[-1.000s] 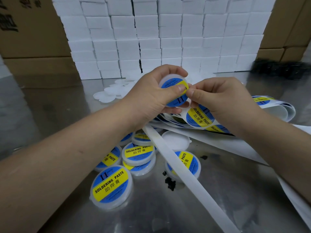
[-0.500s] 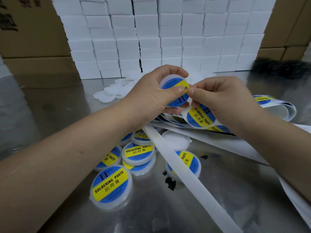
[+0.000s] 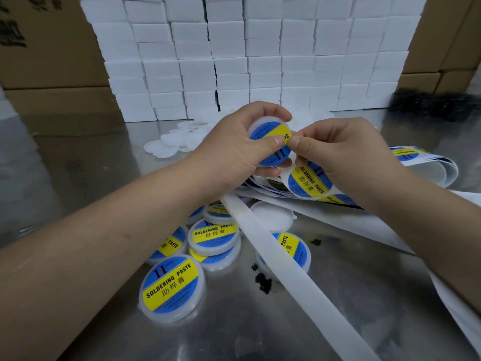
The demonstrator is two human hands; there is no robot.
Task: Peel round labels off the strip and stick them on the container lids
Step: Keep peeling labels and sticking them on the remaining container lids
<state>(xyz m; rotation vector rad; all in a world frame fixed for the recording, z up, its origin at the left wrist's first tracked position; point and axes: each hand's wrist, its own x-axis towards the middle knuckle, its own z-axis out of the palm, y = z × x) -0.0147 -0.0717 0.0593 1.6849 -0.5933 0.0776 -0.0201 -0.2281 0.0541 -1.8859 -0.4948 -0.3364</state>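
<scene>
Labels (image 3: 309,182) in blue and yellow, printed "SOLDERING PASTE", run along a white strip (image 3: 291,272) that trails across a steel worktop (image 3: 78,173) toward its near edge. A person's left hand (image 3: 234,152) grips a round lid (image 3: 270,143) above the middle of the worktop, fingers curled round its rim and thumb pressed on a label lying on it. The right hand (image 3: 343,155) meets it from the right, thumb and forefinger pinched together at that label's edge. Below the hands, labelled lids (image 3: 171,287) lie in an overlapping heap near the front edge, one bare lid (image 3: 272,213) just behind them. More bare lids (image 3: 169,142) lie toward the back, before stacked white boxes (image 3: 247,53) flanked by cardboard cartons (image 3: 46,48).
</scene>
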